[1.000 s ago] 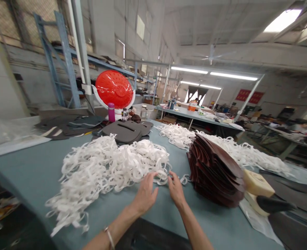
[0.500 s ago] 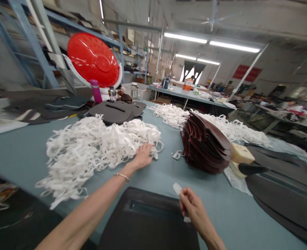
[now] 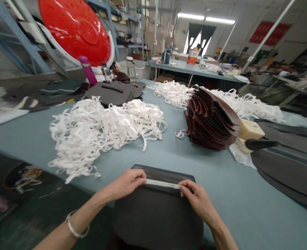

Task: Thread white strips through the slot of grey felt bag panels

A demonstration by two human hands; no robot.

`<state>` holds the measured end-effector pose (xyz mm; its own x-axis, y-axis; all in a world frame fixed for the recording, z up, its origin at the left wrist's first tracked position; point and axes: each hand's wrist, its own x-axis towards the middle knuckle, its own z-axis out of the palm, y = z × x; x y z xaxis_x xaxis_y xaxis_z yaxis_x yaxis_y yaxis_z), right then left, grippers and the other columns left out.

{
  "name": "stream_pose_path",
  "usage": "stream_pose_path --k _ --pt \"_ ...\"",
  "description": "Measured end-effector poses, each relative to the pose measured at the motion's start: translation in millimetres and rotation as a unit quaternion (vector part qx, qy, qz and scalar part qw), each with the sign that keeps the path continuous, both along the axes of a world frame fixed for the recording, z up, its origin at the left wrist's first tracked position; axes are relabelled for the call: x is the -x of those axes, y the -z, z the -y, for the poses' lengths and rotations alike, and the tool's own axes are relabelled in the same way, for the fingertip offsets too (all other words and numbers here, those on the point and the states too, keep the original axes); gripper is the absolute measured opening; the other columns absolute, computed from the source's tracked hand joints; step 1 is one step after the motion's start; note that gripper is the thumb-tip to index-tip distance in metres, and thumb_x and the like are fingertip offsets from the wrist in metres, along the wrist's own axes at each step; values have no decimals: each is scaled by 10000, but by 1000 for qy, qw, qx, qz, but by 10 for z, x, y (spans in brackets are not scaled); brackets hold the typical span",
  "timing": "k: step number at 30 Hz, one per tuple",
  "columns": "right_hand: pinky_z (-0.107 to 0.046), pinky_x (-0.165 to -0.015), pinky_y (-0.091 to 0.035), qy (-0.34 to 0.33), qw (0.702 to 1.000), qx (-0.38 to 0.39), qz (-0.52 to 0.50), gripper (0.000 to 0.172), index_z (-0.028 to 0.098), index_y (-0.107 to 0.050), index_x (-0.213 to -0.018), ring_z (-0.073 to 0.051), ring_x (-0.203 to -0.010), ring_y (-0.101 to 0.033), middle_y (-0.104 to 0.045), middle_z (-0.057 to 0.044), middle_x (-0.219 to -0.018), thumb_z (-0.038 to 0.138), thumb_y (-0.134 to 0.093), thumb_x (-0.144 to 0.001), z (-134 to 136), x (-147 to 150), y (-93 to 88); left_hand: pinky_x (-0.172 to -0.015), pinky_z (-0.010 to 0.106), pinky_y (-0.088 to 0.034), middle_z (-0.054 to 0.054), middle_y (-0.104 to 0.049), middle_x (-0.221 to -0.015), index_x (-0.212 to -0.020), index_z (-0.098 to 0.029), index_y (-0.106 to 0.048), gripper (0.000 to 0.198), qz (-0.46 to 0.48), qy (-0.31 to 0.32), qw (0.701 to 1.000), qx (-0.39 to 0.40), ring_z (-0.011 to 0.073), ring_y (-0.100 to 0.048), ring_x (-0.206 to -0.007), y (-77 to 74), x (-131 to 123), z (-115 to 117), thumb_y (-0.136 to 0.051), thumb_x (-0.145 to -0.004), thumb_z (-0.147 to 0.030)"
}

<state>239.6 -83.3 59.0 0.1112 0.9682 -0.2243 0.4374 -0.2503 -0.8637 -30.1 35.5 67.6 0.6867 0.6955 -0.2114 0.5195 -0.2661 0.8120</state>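
A short white strip [image 3: 162, 183] lies stretched across the top of a dark grey flat piece [image 3: 157, 215] at the near table edge. My left hand [image 3: 126, 183] pinches the strip's left end against the piece. My right hand [image 3: 196, 199] pinches its right end. Both hands have their fingers closed on the strip. A big heap of loose white strips [image 3: 104, 128] lies just beyond on the blue-grey table [image 3: 221, 173].
A stack of dark brown curved pieces [image 3: 210, 119] stands at right, with a cream block and black-handled tool [image 3: 251, 133] beside it. More white strips [image 3: 247, 100], dark flat pieces [image 3: 286, 163], grey pieces [image 3: 114, 92], a pink bottle [image 3: 85, 69] and a red fan [image 3: 75, 27] lie farther back.
My left hand left the strip heap and came back to the dark piece. Both hands now hold one strip stretched across its top edge. The view tilted down.
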Motion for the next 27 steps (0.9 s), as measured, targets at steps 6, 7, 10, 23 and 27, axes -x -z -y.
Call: stream_pose_path --k 6,7,10,23,27 --pt "-250 -565 -349 114 989 29 90 271 204 -599 -714 -147 -563 -520 -600 12 -575 440 -512 -815 -49 28 209 -592 226 -345 -26 -575 -686 -791 -184 -610 269 -48 -67 997 7 141 -529 -661 102 81 11 -502 -825 -428" --pt "-252 -568 -353 127 987 29 98 277 207 -592 -714 -150 -565 -525 -602 10 -577 449 -507 -818 -53 21 230 -580 226 -336 -30 -563 -663 -765 -180 -605 291 -53 -81 995 3 138 -518 -647 111 61 -8 -519 -810 -454" --pt "-252 -570 -365 152 984 15 95 283 210 -593 -743 -153 -570 -531 -613 2 -604 462 -489 -820 -38 -27 277 -571 228 -327 -35 -538 -612 -680 -172 -578 372 -58 -128 990 2 137 -498 -630 143 22 -83 -549 -768 -532" --pt "-245 -472 -379 221 971 38 86 309 204 -633 -738 -156 -476 -554 -661 -18 -584 494 -525 -752 -86 -168 390 -626 257 -387 10 -654 -689 -761 -180 -618 286 -75 -207 974 -46 170 -595 -669 365 89 -211 -503 -806 -438" --pt "-242 -446 -369 228 971 36 66 314 206 -628 -706 -149 -445 -543 -650 -17 -554 501 -524 -738 -97 -171 394 -645 259 -398 26 -678 -719 -775 -174 -640 228 -100 -205 973 -38 177 -615 -693 343 70 -253 -492 -797 -346"
